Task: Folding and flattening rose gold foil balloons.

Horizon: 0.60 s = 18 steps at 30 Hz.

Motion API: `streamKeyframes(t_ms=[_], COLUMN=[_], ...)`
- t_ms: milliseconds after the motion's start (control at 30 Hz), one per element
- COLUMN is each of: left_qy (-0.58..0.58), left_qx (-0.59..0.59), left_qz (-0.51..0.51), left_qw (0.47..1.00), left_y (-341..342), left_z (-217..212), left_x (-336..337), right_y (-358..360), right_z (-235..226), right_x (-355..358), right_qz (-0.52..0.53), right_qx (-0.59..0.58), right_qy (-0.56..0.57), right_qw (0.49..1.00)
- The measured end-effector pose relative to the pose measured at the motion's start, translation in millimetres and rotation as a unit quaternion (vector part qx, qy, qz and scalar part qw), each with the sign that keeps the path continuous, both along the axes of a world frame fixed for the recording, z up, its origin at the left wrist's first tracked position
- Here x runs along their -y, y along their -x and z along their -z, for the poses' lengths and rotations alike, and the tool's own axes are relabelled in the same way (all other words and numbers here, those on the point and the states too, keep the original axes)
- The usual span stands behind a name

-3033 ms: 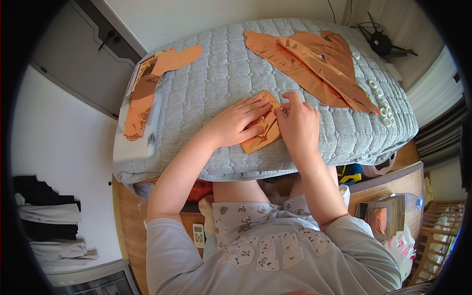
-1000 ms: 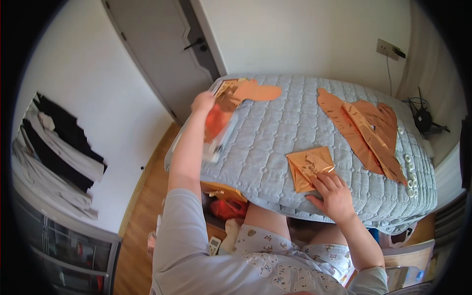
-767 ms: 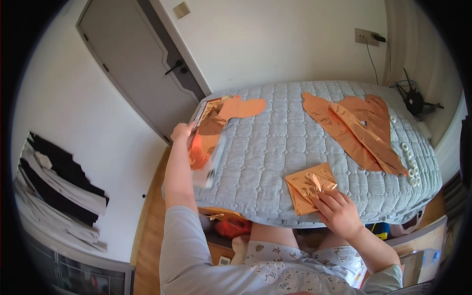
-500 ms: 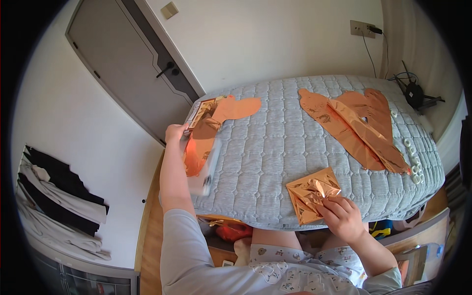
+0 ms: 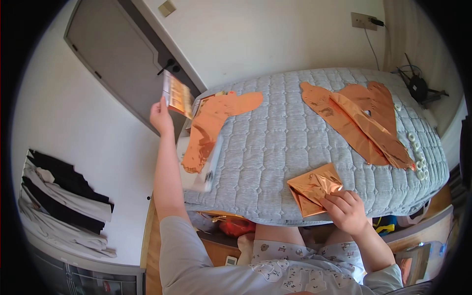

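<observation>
My left hand point(image 5: 161, 118) is raised over the bed's left edge, fingers closed on a flat printed packet point(image 5: 179, 97) in white and gold, a little blurred. Near the bed's front edge my right hand point(image 5: 346, 212) pinches the corner of a folded copper foil balloon point(image 5: 313, 188). A flat, opened-out foil balloon point(image 5: 205, 132) lies at the left, over part of a clear plastic bag point(image 5: 199, 181) and what looks like more printed packaging. Further right, more flat copper foil balloons point(image 5: 351, 120) overlap one another.
A grey-blue quilted cover point(image 5: 268, 162) spreads over the bed. Several small white rolls point(image 5: 419, 161) lie along its right side, near a black router point(image 5: 418, 87). A grey door point(image 5: 113, 44) stands back left. Clothes point(image 5: 69, 196) hang at left; a drawer point(image 5: 418, 231) sits below right.
My left hand has lifted the printed packet up and leftward, away from the foil balloon at the left. My right hand keeps its hold on the folded foil balloon, which has shifted slightly.
</observation>
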<state>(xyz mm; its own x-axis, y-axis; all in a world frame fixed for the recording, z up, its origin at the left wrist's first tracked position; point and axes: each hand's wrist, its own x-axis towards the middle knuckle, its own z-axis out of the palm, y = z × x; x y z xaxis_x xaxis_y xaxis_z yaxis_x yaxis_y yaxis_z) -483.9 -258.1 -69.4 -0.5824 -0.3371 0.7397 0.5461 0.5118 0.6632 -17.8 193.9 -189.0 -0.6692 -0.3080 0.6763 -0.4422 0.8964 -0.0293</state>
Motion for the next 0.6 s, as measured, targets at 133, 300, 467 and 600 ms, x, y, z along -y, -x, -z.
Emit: streamKeyframes(t_ms=[133, 300, 467, 600], left_qy=[0.17, 0.402, 0.28, 0.029], left_qx=[-0.196, -0.33, -0.176, 0.002], left_qz=[-0.04, -0.081, 0.007, 0.155], left_qw=[0.965, 0.85, 0.944, 0.987], left_y=[-69.4, -146.0, -161.0, -146.3], left_z=[-46.8, -61.1, -42.2, -33.1], left_x=[-51.5, -114.8, -127.7, -139.3], right_y=[3.2, -4.0, -34.0, -60.3], right_z=[-4.1, -11.2, -4.9, 2.3], right_x=[-0.3, -8.0, -28.6, -43.4], right_qz=[-0.022, -0.048, -0.045, 0.015], right_qx=[-0.011, -0.039, -0.024, -0.013], right_qy=[0.028, 0.142, 0.246, 0.378], right_qw=[0.999, 0.988, 0.968, 0.926])
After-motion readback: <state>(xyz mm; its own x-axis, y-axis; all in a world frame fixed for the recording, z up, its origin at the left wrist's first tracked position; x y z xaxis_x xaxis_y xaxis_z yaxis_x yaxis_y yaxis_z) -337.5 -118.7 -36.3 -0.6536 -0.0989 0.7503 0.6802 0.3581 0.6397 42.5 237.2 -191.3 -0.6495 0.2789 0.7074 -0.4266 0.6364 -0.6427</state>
